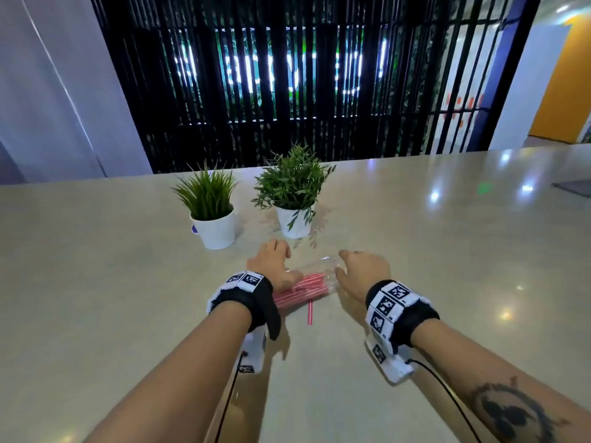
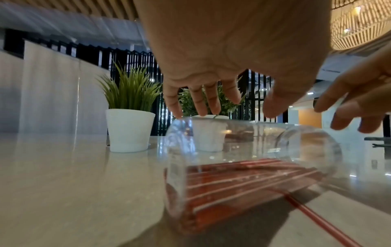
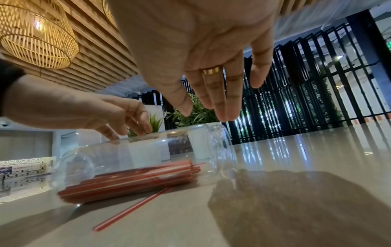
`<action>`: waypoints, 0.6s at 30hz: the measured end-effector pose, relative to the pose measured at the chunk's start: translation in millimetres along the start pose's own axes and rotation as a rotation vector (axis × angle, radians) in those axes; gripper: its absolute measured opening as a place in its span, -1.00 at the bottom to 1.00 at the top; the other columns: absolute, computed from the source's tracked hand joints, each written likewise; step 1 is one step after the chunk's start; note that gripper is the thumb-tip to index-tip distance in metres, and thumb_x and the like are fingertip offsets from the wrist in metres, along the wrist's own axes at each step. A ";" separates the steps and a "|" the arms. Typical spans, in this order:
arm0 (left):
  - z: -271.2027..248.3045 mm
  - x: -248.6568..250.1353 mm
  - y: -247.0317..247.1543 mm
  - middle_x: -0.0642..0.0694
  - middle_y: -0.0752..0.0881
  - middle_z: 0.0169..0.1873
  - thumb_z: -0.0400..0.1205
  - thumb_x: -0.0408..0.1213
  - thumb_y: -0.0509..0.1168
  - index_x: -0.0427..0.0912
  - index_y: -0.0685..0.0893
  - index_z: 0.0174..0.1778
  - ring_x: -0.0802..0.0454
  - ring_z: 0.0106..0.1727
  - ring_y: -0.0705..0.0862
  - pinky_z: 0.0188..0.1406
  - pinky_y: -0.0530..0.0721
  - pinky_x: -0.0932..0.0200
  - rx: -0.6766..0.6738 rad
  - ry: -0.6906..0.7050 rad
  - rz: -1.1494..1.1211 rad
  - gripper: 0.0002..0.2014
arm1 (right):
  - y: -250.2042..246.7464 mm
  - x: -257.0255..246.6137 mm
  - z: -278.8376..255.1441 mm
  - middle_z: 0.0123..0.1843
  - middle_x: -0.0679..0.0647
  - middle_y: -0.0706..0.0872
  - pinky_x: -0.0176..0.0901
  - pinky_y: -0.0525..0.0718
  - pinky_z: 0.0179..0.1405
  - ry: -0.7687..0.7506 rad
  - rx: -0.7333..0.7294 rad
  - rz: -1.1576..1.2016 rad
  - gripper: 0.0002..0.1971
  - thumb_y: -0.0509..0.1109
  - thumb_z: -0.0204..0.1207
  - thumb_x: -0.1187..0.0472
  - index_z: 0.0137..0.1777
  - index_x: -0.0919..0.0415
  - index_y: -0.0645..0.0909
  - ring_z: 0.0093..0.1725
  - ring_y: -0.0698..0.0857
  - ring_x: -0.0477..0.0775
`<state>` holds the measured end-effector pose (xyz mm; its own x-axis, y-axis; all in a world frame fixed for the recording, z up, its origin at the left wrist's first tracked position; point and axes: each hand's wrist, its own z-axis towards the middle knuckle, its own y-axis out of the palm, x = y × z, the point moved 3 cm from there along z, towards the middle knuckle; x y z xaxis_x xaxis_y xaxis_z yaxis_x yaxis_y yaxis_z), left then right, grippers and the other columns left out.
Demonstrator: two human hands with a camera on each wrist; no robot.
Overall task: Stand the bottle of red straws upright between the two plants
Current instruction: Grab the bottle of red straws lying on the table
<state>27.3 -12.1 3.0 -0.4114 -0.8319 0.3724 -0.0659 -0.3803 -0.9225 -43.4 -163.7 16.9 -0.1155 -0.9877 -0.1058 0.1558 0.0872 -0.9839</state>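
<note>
The clear plastic bottle (image 1: 315, 276) lies on its side on the pale glossy table (image 1: 415, 251), just below centre of the head view, with its base toward the right hand and its mouth toward the left wrist. The bundle of red straws (image 1: 299, 287) rests along the lower wall of the bottle and projects from the mouth at lower left. One loose straw (image 1: 309, 311) lies on the table just beside the bottle, below it in the frame. The left hand (image 1: 275, 265) is positioned over the mouth half of the bottle, fingers spread and only slightly bent; in the right wrist view its fingertips (image 3: 112, 136) appear to touch the top of the bottle wall, with no closed grasp. The right hand (image 1: 363, 271) is positioned over the base end, fingers extended and relaxed (whether they contact the bottle cannot be determined). Neither hand is clamped on anything. Above the hands in the head view stand two white pots: the grass-like plant (image 1: 209, 206) at centre left and the leafy plant (image 1: 294, 190) to its right, near each other with a bare gap between them
</note>
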 end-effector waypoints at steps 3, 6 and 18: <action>1.1 3.6 5.7 -0.15 0.47 0.17 0.32 -0.03 0.35 -0.16 0.40 0.11 -0.18 0.23 0.43 0.07 0.51 -0.09 -0.058 -0.035 0.018 -0.49 | 8.2 1.4 -1.1 0.17 0.23 0.73 0.02 0.61 0.09 0.002 -0.027 0.004 -0.66 0.14 0.58 0.17 0.33 0.18 0.49 0.17 0.69 0.30; 1.1 4.8 13.7 -0.17 0.46 0.29 0.28 -0.04 0.45 -0.10 0.26 0.35 -0.22 0.27 0.47 0.20 0.54 -0.19 -0.206 -0.048 0.068 -0.24 | 13.6 0.7 -3.6 0.19 0.22 0.72 0.02 0.62 0.11 -0.004 -0.057 0.022 -0.62 0.11 0.60 0.13 0.41 0.13 0.42 0.20 0.67 0.27; 5.5 1.7 24.8 -0.17 0.58 0.21 0.30 -0.01 0.47 -0.11 0.36 0.31 -0.18 0.17 0.58 0.19 0.58 -0.12 -0.353 -0.114 0.100 -0.30 | 9.2 6.3 11.1 0.19 0.14 0.73 -0.04 0.63 0.06 -0.040 -0.080 0.043 -0.62 0.13 0.60 0.05 0.40 0.05 0.43 0.18 0.68 0.21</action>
<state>29.9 -25.2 -18.6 -0.3296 -0.9049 0.2693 -0.3475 -0.1490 -0.9258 -31.8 -170.6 8.8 -0.0710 -0.9870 -0.1442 0.0805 0.1385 -0.9871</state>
